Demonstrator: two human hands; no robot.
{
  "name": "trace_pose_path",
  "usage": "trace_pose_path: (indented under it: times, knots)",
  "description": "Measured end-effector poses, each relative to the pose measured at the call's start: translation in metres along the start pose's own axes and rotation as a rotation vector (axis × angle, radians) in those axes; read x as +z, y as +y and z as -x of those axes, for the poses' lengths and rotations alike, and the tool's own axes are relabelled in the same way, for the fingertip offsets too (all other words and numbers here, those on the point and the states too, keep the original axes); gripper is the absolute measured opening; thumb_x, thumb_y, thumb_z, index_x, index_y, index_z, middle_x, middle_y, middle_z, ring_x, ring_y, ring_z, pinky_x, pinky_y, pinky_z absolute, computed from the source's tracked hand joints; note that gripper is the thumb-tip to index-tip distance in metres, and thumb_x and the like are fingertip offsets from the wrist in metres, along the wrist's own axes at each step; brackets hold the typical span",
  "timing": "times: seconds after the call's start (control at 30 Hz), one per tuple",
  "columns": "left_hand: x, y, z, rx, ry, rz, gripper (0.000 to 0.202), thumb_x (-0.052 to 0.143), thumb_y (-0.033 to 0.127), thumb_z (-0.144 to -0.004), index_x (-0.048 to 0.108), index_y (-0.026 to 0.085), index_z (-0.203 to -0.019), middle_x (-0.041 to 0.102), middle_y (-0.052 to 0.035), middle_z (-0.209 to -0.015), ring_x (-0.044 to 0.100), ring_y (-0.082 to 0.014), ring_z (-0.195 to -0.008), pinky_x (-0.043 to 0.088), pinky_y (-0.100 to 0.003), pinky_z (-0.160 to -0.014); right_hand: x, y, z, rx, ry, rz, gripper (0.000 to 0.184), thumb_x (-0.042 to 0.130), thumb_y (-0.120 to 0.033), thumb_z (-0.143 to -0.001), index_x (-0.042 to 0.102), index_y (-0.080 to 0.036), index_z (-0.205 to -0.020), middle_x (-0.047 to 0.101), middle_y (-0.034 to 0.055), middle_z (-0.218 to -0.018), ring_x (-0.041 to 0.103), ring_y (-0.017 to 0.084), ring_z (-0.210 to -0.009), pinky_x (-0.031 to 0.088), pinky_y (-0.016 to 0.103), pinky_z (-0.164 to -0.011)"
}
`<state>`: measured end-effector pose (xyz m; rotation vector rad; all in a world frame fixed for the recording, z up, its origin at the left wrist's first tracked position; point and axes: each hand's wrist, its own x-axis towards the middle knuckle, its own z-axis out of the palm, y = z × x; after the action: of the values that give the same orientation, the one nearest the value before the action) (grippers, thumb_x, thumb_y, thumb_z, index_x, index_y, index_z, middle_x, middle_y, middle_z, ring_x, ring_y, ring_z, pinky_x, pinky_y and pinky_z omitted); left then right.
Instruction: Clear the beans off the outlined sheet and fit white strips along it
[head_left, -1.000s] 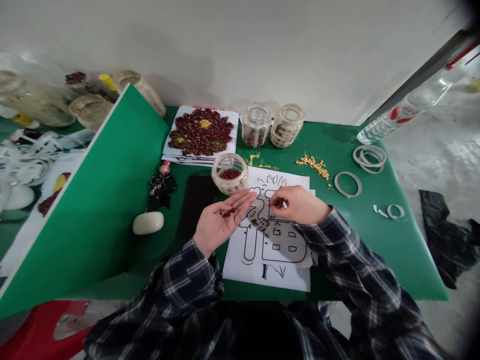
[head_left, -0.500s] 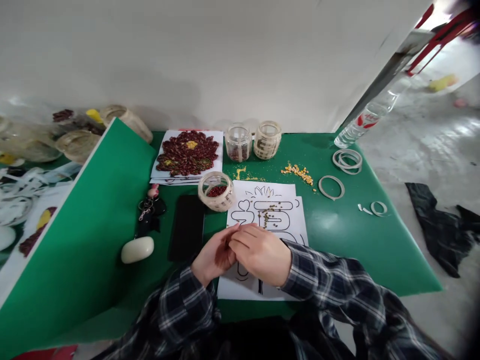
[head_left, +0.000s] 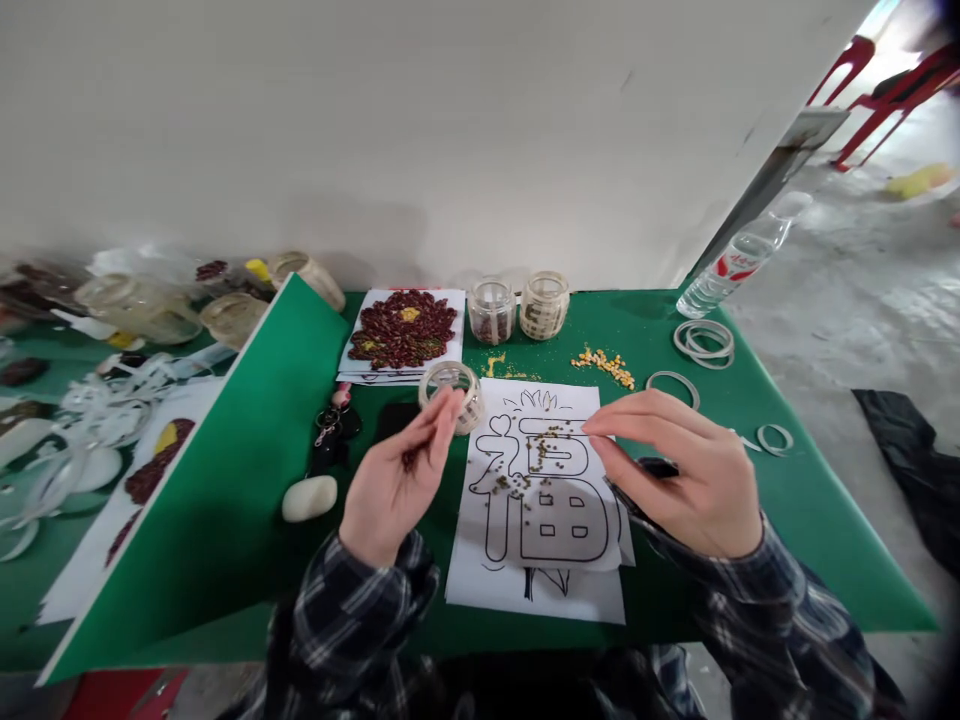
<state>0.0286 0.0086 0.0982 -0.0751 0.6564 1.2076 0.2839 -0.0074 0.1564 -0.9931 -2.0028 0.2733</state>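
My left hand (head_left: 386,495) is cupped, fingers folded up, around small dark red beans (head_left: 410,458) in its palm. It is just in front of a glass jar (head_left: 471,408), partly hiding it. My right hand (head_left: 686,470) is over the right edge of a white paper (head_left: 480,585) with an outlined character. Its thumb and forefinger are pinched close together; anything between the tips is too small to make out. Small greenish beans (head_left: 544,450) lie scattered on the drawing's upper and left parts.
Behind stand two jars (head_left: 493,312) and a bean-covered flower picture (head_left: 405,330). Yellow corn kernels (head_left: 604,365), tape rings (head_left: 703,343) and a water bottle (head_left: 739,262) are to the right. Keys (head_left: 328,432) and a white case (head_left: 310,498) lie left, beside a green divider (head_left: 217,470).
My hands were together above the paper and have parted, the left one moving left and the right one right. More of the drawing now shows. The camera view has shifted slightly.
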Motion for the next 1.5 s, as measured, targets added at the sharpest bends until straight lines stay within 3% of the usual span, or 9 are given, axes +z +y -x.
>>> trace_pose_path:
  times: [0.13, 0.23, 0.3, 0.4, 0.57, 0.9, 1.03, 1.23, 1.5]
  knots:
    - [0.028, 0.02, -0.021, 0.319, -0.011, -0.11, 0.046, 0.033, 0.013, -0.095, 0.043, 0.01, -0.14, 0.071, -0.0098, -0.111, 0.063, -0.014, -0.111, 0.052, -0.02, -0.093, 0.0, -0.001, 0.001, -0.059, -0.059, 0.022, 0.017, 0.058, -0.014, -0.085, 0.07, -0.023, -0.094, 0.072, 0.0044, -0.086, 0.067, 0.02, -0.08, 0.057, 0.036, -0.075]
    - [0.036, 0.027, -0.046, 0.537, -0.032, -0.224, 0.036, 0.042, 0.019, -0.091, 0.058, 0.013, -0.123, 0.071, -0.0085, -0.108, 0.063, -0.0151, -0.112, 0.052, -0.022, -0.095, 0.001, -0.002, 0.002, -0.107, -0.095, 0.018, 0.017, 0.058, -0.013, -0.085, 0.069, -0.022, -0.095, 0.072, 0.004, -0.086, 0.066, 0.019, -0.08, 0.057, 0.036, -0.075]
    - [0.037, 0.027, -0.061, 0.608, -0.052, -0.294, 0.032, 0.044, 0.027, -0.089, 0.063, 0.012, -0.112, 0.07, -0.0106, -0.11, 0.061, -0.0178, -0.114, 0.051, -0.026, -0.098, 0.0, -0.003, 0.003, -0.126, -0.105, 0.016, 0.017, 0.058, -0.012, -0.085, 0.069, -0.021, -0.095, 0.072, 0.004, -0.086, 0.066, 0.018, -0.08, 0.056, 0.036, -0.075]
    - [0.034, 0.024, -0.072, 0.656, -0.084, -0.376, 0.036, 0.043, 0.037, -0.088, 0.065, 0.013, -0.101, 0.068, -0.0135, -0.116, 0.06, -0.0211, -0.117, 0.048, -0.032, -0.102, -0.001, -0.003, 0.004, -0.139, -0.119, 0.021, 0.016, 0.058, -0.011, -0.086, 0.068, -0.02, -0.094, 0.072, 0.0041, -0.085, 0.065, 0.018, -0.079, 0.056, 0.035, -0.075]
    - [0.03, 0.02, -0.075, 0.759, -0.137, -0.521, 0.048, 0.037, 0.051, -0.088, 0.065, 0.016, -0.103, 0.065, -0.0135, -0.122, 0.059, -0.0228, -0.118, 0.046, -0.036, -0.102, -0.002, -0.002, 0.004, -0.155, -0.14, 0.046, 0.015, 0.057, -0.013, -0.086, 0.069, -0.019, -0.092, 0.072, 0.0044, -0.083, 0.065, 0.018, -0.078, 0.055, 0.035, -0.073]
    - [0.032, 0.018, -0.078, 0.861, -0.212, -0.712, 0.057, 0.031, 0.058, -0.09, 0.067, 0.015, -0.102, 0.07, -0.0135, -0.111, 0.063, -0.0238, -0.111, 0.043, -0.038, -0.101, 0.001, 0.002, 0.005, -0.152, -0.192, 0.091, 0.015, 0.056, -0.015, -0.087, 0.069, -0.019, -0.093, 0.071, 0.0047, -0.081, 0.065, 0.018, -0.077, 0.055, 0.036, -0.075]
    - [0.027, 0.014, -0.079, 0.894, -0.195, -0.935, 0.06, 0.028, 0.06, -0.092, 0.067, 0.017, -0.108, 0.071, -0.0117, -0.109, 0.063, -0.0236, -0.11, 0.041, -0.039, -0.102, 0.002, 0.004, 0.005, -0.152, -0.206, 0.103, 0.015, 0.055, -0.015, -0.087, 0.069, -0.019, -0.093, 0.071, 0.0047, -0.081, 0.064, 0.018, -0.077, 0.055, 0.036, -0.076]
    - [0.016, 0.008, -0.08, 0.87, -0.115, -1.51, 0.04, 0.067, 0.052, -0.076, 0.071, 0.021, -0.102, 0.064, -0.0105, -0.124, 0.046, -0.0289, -0.129, 0.021, -0.041, -0.115, 0.001, 0.005, 0.006, -0.154, -0.216, 0.119, 0.015, 0.055, -0.015, -0.088, 0.069, -0.019, -0.092, 0.071, 0.0049, -0.082, 0.065, 0.017, -0.076, 0.054, 0.034, -0.074]
    - [0.024, 0.004, -0.073, 0.923, -0.062, -1.879, 0.085, 0.076, 0.062, -0.06, 0.052, 0.027, -0.134, 0.037, -0.0117, -0.151, 0.018, -0.0393, -0.143, -0.001, -0.056, -0.115, -0.006, 0.005, 0.007, -0.147, -0.215, 0.133, 0.016, 0.054, -0.015, -0.088, 0.07, -0.019, -0.092, 0.072, 0.0043, -0.082, 0.065, 0.017, -0.077, 0.054, 0.034, -0.075]
